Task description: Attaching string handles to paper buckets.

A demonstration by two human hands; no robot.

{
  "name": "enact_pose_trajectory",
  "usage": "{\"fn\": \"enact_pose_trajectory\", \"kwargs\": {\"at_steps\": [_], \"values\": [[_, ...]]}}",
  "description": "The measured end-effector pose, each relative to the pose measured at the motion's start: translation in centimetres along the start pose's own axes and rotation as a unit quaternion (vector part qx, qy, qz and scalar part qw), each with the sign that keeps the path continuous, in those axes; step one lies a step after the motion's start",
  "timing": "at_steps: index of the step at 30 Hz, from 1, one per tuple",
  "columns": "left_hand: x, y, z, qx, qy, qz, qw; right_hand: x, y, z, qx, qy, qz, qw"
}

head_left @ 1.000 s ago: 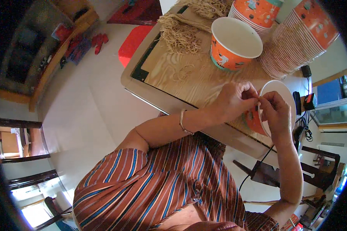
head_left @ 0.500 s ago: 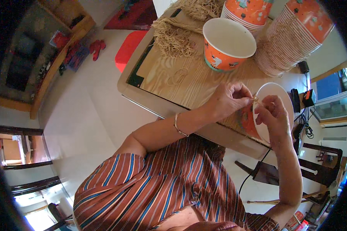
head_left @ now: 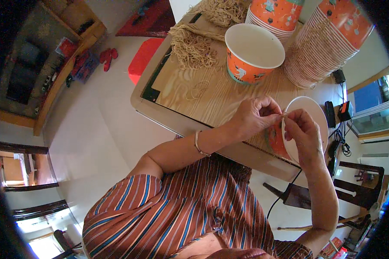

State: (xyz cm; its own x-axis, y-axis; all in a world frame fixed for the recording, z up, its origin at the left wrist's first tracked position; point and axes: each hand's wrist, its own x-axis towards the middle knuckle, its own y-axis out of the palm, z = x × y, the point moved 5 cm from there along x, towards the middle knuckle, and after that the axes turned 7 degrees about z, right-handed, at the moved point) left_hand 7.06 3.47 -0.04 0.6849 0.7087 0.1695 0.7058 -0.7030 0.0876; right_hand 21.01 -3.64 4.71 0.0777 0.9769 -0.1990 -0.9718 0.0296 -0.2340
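orange paper tub [head_left: 309,104] (white inside) lies tipped on the table [head_left: 220,101], mouth facing right.

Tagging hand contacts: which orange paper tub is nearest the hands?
The near-edge tub, left hand and right hand at its rim; the other single tub and two nested stacks stand farther back.

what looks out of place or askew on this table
The orange paper bucket beside the right hand is tipped, its mouth facing sideways, whereas the open bucket beyond stands upright. A loose tan strand also lies apart from the string bundle.
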Motion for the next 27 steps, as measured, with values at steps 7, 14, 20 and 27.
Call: {"fn": "enact_pose_trajectory", "kwargs": {"at_steps": [7,14,20,27], "values": [[-0.16,-0.01,-0.2,0.041,0.012,0.005,0.999,0.17,0.02,-0.19,0.015,0.013,0.007,1.0],[-0.36,0.35,0.08,0.023,0.004,0.009,1.0,0.12,0.08,-0.38,0.069,0.022,0.013,0.997],[-0.27,0.46,0.16,0.042,0.031,0.0,0.999,0.09,0.25,-0.12,0.061,0.023,0.008,0.998],[-0.35,0.51,-0.12,0.048,0.041,-0.015,0.998,0.21,0.0,-0.76,0.059,0.028,0.025,0.998]]}}
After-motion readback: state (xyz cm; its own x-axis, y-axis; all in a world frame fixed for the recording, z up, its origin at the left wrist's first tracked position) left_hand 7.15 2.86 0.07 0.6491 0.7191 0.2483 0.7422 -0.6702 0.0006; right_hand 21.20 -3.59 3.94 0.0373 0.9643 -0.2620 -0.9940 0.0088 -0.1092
